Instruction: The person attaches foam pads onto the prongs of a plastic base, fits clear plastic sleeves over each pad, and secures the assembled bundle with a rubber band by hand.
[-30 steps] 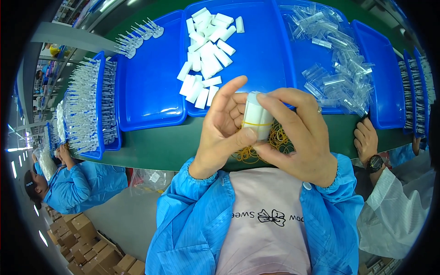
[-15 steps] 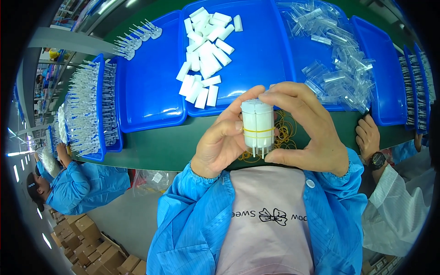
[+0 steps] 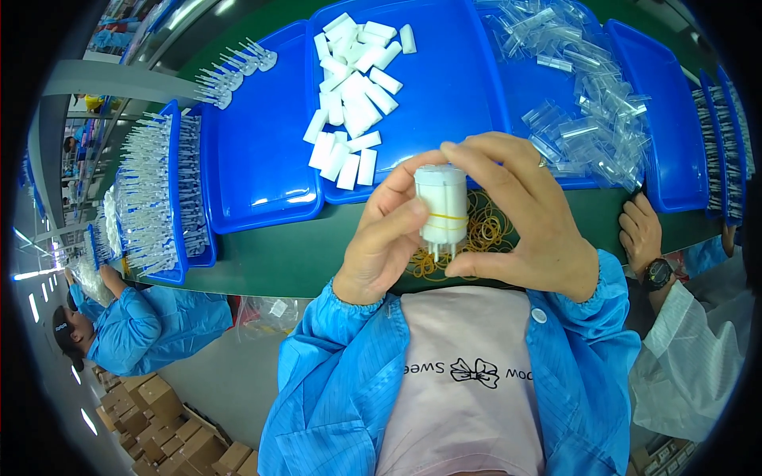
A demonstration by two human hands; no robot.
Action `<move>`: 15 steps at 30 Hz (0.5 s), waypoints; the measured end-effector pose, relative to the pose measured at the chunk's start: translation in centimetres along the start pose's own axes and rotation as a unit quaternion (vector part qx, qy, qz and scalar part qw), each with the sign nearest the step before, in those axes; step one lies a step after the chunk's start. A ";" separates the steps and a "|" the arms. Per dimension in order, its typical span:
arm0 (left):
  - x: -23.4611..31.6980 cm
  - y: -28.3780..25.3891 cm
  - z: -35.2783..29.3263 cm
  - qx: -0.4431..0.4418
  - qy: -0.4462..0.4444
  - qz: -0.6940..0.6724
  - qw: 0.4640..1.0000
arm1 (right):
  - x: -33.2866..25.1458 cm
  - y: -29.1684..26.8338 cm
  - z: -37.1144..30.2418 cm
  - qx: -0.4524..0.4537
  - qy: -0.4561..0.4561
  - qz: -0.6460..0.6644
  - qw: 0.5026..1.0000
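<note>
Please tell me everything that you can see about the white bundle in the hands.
The bundle is roughly cylindrical: white, plastic-looking pieces side by side, with a yellow band around them and thin pins sticking out below. It is held nearly upright over the green table. The left hand grips it; the right hand curves around its other side, contact unclear.

Blue jacket [image 3: 337,381], pale pink shirt [image 3: 456,416]

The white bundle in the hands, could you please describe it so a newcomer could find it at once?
Find the wide blue tray of loose white blocks. By its near edge, the left hand grips the white bundle, beside the right hand. Unlike the loose blocks, it wears a yellow rubber band and has short prongs underneath.
</note>
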State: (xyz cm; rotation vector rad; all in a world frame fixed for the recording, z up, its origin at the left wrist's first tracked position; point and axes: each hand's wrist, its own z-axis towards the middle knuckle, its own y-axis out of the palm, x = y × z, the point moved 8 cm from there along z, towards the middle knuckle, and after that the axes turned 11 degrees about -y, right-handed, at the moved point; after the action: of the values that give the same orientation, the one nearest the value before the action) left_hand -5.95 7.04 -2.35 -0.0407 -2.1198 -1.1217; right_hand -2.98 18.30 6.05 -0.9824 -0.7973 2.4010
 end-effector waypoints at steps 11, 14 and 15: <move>-1.5 -0.1 0.3 -0.052 -0.069 -0.065 0.994 | 0.2 0.2 -0.6 0.012 0.008 0.035 0.999; -1.1 0.5 0.4 -0.041 -0.045 -0.040 0.997 | -0.6 0.1 -0.4 0.029 -0.022 -0.026 0.999; -0.6 0.5 0.4 -0.029 -0.011 -0.027 0.999 | -0.6 0.4 -0.3 0.013 -0.016 -0.049 0.999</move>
State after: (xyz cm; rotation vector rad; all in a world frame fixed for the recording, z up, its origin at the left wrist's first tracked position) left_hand -5.59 7.81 -2.52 -0.0241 -2.1179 -1.2194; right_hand -2.38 17.76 5.91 -0.8778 -0.8055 2.3422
